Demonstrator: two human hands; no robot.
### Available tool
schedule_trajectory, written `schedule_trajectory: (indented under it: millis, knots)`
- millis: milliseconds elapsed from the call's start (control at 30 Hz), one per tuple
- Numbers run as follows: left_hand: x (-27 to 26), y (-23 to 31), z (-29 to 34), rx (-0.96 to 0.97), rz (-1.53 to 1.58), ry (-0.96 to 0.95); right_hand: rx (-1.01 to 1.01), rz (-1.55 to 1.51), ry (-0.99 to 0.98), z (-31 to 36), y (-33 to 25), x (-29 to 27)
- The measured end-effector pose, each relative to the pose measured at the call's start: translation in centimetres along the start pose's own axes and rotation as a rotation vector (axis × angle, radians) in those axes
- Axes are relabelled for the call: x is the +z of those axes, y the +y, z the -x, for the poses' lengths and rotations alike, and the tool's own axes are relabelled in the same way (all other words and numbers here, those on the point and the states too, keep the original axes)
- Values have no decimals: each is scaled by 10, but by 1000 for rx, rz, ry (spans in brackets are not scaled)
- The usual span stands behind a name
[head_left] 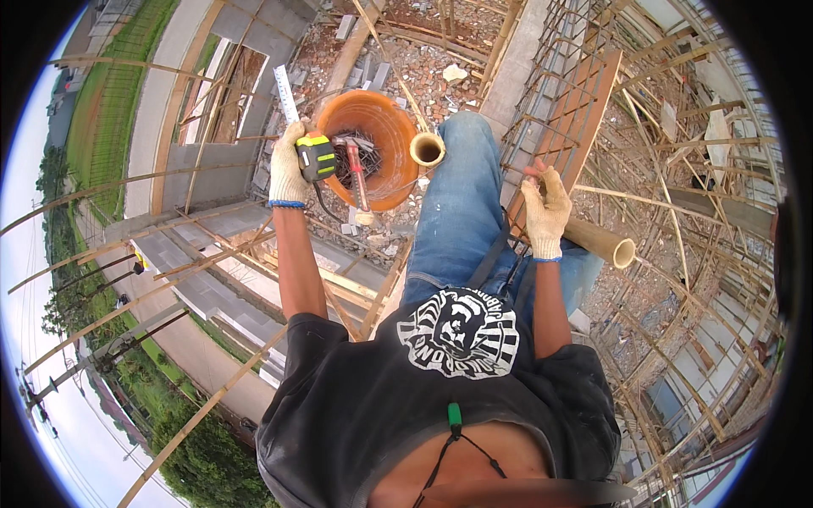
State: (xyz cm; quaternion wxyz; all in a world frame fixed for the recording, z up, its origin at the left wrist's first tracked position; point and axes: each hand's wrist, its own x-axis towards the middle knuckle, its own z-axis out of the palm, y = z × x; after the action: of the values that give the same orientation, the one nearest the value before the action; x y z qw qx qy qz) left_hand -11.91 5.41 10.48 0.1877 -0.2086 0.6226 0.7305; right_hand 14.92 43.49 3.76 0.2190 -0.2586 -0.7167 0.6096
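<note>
"Tape measure [316,157] first: where was it?"

"In the left hand [288,169], gripped firmly enough, with its yellow-green and black case jutting out on the side toward the right hand [548,212]."

"And its long axis?"

"The pale blade [285,95] ran forward from the left hand, away from the body, leaning slightly left, so its free end pointed off from the right hand."

"So the left was nearer?"

"Clearly. The right hand was well apart, on the other side of a knee in blue jeans [461,186]. Its gloved fingers were curled toward the thumb; whether they pinched anything thin, I couldn't tell."

"What was close by?"

"Just right of the left hand stood an orange bucket [398,182] with loose metal pieces [368,157] inside, and a red-handled tool [357,173] lay over its near rim. Just beside the right wrist, a thick bamboo pole [593,240] showed its cut end. Ahead of those fingers ran a cage of steel bars [563,110]."

"And farther out?"

"Broken rubble [440,55] spread ahead, between the lines of the two hands. A grey wall [199,178] with an opening rose left of the left hand, and thin bamboo poles [610,193] crisscrossed to the right of the right one."
</note>
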Motion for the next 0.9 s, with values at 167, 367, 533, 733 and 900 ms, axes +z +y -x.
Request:
schedule_trajectory:
  millis: [167, 367, 533, 733, 900]
  knots:
    - [1, -8, 25, 98, 11, -22, -92, 311, 482, -14, -14, -58]
    - [14, 11, 52, 280, -73, 123, 400, 645, 498, -20, 47, -103]
    - [10, 45, 74, 429, -117, 185, 600, 611, 535, -52, 112, -105]
    - [105, 66, 152, 483, 22, -81, 877, 494, 525, -72, 155, -89]
    - [191, -2, 184, 325, -164, -422, 835, 627, 392, -60, 204, -100]
